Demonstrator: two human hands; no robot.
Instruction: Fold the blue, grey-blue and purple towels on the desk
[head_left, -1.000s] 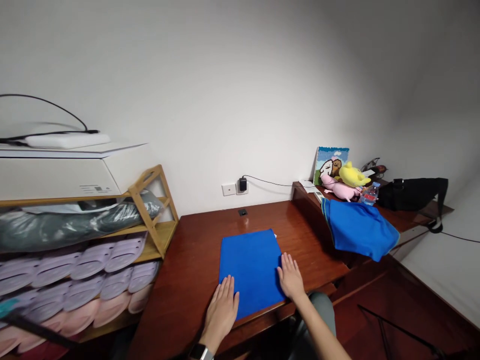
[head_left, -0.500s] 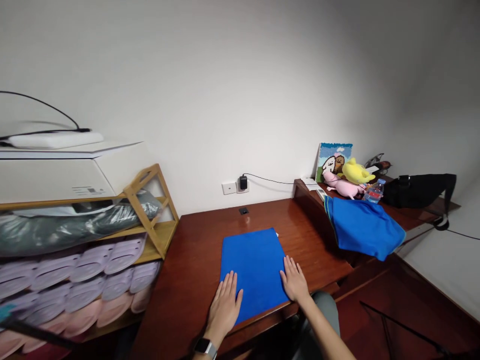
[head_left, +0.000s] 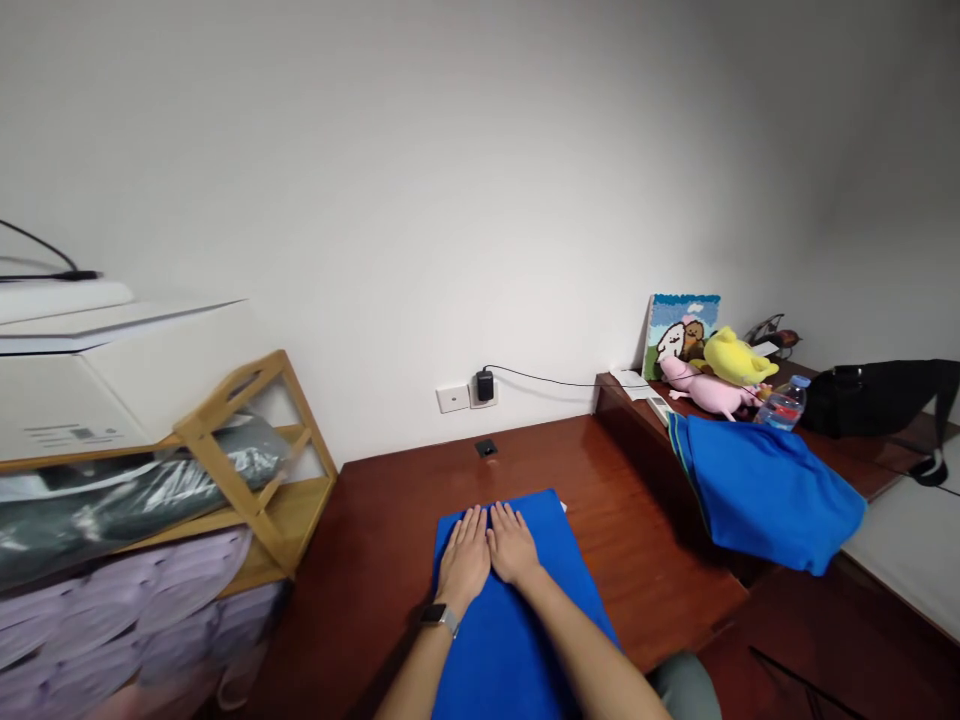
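Observation:
A blue cloth [head_left: 487, 650] lies spread on the reddish-brown wooden desk [head_left: 375, 560], a small white tag showing at its far right corner. My left hand [head_left: 465, 565] rests flat on the cloth near its far edge, fingers stretched out, with a watch on the wrist. Beside it, thumbs almost touching, my right hand [head_left: 514, 545] also lies flat on the cloth. Neither hand grips anything. The forearms cover part of the cloth, and its near edge is out of view.
Another blue cloth [head_left: 772, 490] hangs over the raised side surface at right, near a bottle [head_left: 784, 403], plush toys [head_left: 705, 388] and a black bag [head_left: 862, 400]. A wooden rack [head_left: 262, 460] with lilac slippers stands left. A charger [head_left: 485, 385] is plugged into the wall.
Both hands have moved from the cloth's left and right sides inward and away from me, and now lie together near its far edge. The view has shifted slightly.

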